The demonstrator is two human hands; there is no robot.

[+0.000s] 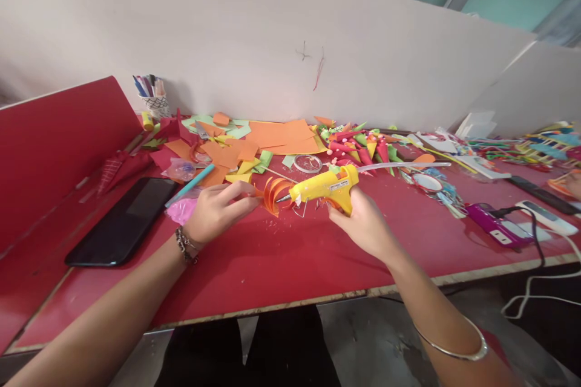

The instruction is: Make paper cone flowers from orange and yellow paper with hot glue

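My right hand (367, 224) is wrapped round the handle of a yellow hot glue gun (324, 186), which has a long clear glue stick (403, 165) coming out of its back. The gun's metal nozzle points left and meets, or nearly meets, a curled orange paper strip (273, 193). My left hand (222, 210) pinches the left end of that strip between thumb and fingers. Just beyond the gun lies a round clear ring-shaped item (307, 163). A pink crumpled piece (182, 210) and a light-blue stick (189, 185) lie beside my left hand.
A black phone (122, 221) lies at left on the red table (272, 272). Orange paper sheets (281, 135) and several small paper cones (358, 148) spread along the back. A pen cup (157, 103) stands back left. At right are a purple power socket (499, 227), cables and another person's hand (574, 184).
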